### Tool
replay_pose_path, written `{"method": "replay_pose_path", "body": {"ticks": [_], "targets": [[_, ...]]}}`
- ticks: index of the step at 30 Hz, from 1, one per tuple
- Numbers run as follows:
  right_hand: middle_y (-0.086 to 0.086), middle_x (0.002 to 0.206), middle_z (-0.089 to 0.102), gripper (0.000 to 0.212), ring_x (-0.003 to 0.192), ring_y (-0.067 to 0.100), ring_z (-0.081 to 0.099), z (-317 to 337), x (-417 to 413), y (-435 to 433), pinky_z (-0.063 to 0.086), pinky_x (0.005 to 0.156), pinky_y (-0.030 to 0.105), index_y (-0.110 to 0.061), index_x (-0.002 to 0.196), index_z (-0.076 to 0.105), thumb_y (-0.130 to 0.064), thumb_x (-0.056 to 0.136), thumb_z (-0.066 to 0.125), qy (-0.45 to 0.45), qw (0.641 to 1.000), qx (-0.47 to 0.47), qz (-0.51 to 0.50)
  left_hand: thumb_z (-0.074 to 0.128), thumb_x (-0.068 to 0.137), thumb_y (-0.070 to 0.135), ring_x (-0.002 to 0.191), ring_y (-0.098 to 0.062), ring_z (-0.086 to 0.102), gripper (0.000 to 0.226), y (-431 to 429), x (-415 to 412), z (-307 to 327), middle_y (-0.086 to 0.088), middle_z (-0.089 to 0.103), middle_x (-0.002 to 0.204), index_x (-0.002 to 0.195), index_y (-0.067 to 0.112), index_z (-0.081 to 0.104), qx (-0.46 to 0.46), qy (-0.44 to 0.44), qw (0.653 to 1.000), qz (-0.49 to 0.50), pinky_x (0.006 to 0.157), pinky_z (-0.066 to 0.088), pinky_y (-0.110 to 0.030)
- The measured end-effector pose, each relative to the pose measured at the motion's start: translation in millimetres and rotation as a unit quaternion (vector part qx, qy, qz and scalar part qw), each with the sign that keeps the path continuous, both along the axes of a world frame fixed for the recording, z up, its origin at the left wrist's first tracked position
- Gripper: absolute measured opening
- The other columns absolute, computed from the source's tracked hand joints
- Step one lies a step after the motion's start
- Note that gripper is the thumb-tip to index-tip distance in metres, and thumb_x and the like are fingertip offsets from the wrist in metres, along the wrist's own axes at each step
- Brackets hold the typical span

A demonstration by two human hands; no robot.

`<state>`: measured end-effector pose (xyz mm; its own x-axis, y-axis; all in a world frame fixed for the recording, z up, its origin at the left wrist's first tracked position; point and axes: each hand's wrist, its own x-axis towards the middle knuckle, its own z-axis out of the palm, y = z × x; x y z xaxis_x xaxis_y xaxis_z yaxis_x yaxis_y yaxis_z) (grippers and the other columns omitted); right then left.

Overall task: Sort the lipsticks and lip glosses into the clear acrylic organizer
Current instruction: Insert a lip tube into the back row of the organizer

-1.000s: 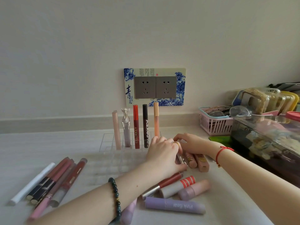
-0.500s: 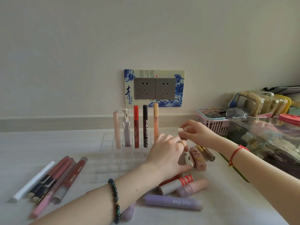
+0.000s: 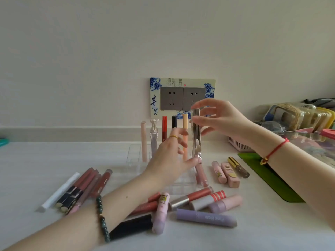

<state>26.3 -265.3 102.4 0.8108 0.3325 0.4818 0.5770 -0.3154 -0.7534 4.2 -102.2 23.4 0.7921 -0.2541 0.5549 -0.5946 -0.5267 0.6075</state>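
Note:
A clear acrylic organizer [image 3: 136,160] stands mid-table, with several tall glosses upright in its back row, among them a red one [image 3: 164,128]. A silver-capped lip gloss [image 3: 195,134] is held upright over the organizer's right edge. My left hand [image 3: 169,161] pinches its lower end. My right hand [image 3: 223,120] pinches its top. Loose pencils and glosses [image 3: 85,187] lie at the left. A lilac tube [image 3: 206,218], a red-striped tube [image 3: 208,200] and a black tube [image 3: 132,227] lie in front. Pink lipsticks [image 3: 229,175] lie at the right.
A pink basket [image 3: 236,144] and a clear box with clutter [image 3: 315,144] crowd the right side. A green mat [image 3: 268,176] lies under my right forearm. A double wall socket [image 3: 183,100] sits behind the organizer. A teal object [image 3: 3,142] shows at the far left edge.
My right hand rose from the lipsticks on the table to socket height. The silver gloss came up with my left hand and now stands upright between both hands.

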Motion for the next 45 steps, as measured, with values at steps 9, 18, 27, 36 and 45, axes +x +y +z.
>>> {"method": "replay_pose_path", "body": {"ticks": [9, 18, 27, 36, 45], "targets": [[-0.005, 0.076, 0.07, 0.023, 0.077, 0.017, 0.069, 19.8, -1.2, 58.9, 0.057, 0.071, 0.024, -0.025, 0.093, 0.061, -0.019, 0.074, 0.072, -0.038, 0.999, -0.023, 0.027, 0.071, 0.077, 0.025, 0.065, 0.002, 0.062, 0.013, 59.0, 1.9, 14.5, 0.013, 0.065, 0.072, 0.078, 0.03, 0.059, -0.148, 0.03, 0.988, -0.019, 0.06, 0.048, -0.01], [-0.01, 0.08, 0.067, 0.017, 0.077, 0.004, 0.067, 41.3, 2.5, 117.1, 0.055, 0.079, 0.023, -0.023, 0.094, 0.062, -0.026, 0.078, 0.068, -0.136, 0.985, -0.103, 0.002, 0.069, 0.079, 0.027, 0.07, -0.005, 0.064, 0.018, 114.8, 10.9, 30.3, 0.013, 0.064, 0.079, 0.083, 0.037, 0.054, -0.102, -0.026, 0.994, 0.039, 0.064, 0.046, -0.006], [0.001, 0.094, 0.066, 0.02, 0.081, 0.013, 0.063, 52.6, 23.0, 149.5, 0.05, 0.077, 0.023, -0.02, 0.096, 0.067, -0.021, 0.076, 0.071, -0.164, 0.959, -0.232, -0.026, 0.072, 0.075, 0.03, 0.062, 0.004, 0.062, 0.014, 135.1, 37.2, 23.1, 0.013, 0.067, 0.076, 0.078, 0.037, 0.06, -0.099, -0.009, 0.992, 0.075, 0.062, 0.044, -0.004], [-0.001, 0.09, 0.065, 0.019, 0.083, 0.015, 0.063, 40.4, 38.0, 152.1, 0.051, 0.078, 0.023, -0.021, 0.091, 0.068, -0.011, 0.075, 0.069, -0.14, 0.941, -0.307, -0.019, 0.072, 0.076, 0.025, 0.073, 0.005, 0.061, 0.017, 133.8, 59.0, 5.2, 0.017, 0.064, 0.079, 0.078, 0.034, 0.058, -0.116, 0.042, 0.991, 0.044, 0.066, 0.042, -0.001], [0.005, 0.095, 0.068, 0.02, 0.087, 0.018, 0.063, 30.5, 41.3, 151.5, 0.052, 0.086, 0.033, -0.015, 0.094, 0.069, -0.005, 0.076, 0.067, -0.12, 0.938, -0.324, -0.008, 0.075, 0.072, 0.029, 0.065, 0.01, 0.059, 0.016, 132.9, 66.8, -10.9, 0.016, 0.065, 0.076, 0.076, 0.03, 0.06, -0.113, 0.057, 0.991, 0.049, 0.066, 0.044, -0.003]]}}
